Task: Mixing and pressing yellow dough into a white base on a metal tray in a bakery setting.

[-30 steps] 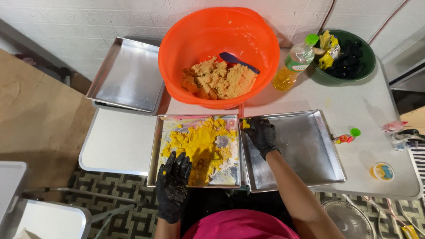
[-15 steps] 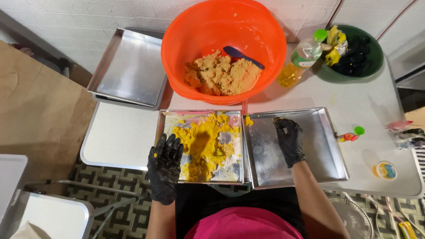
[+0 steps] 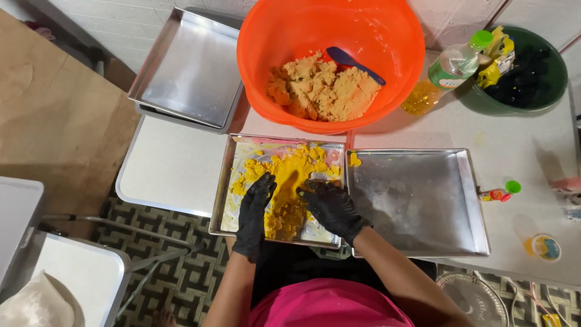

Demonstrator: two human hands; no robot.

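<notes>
While yellow crumbly dough (image 3: 284,188) only part-covers shallow steel tray (image 3: 225,200), pressed flat under open black-gloved left hand (image 3: 255,209) and right hand (image 3: 330,206); corners bare.

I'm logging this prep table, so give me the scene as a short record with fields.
left hand: black-gloved left hand pressing on yellow dough
right hand: black-gloved right hand on the same dough
dough tray: metal tray, dough spread inside
right of it: empty tray
behind: orange bowl holding tan dough and a blue spatula

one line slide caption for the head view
Both gloved hands, left hand and right hand, press yellow dough in a metal tray.
</notes>
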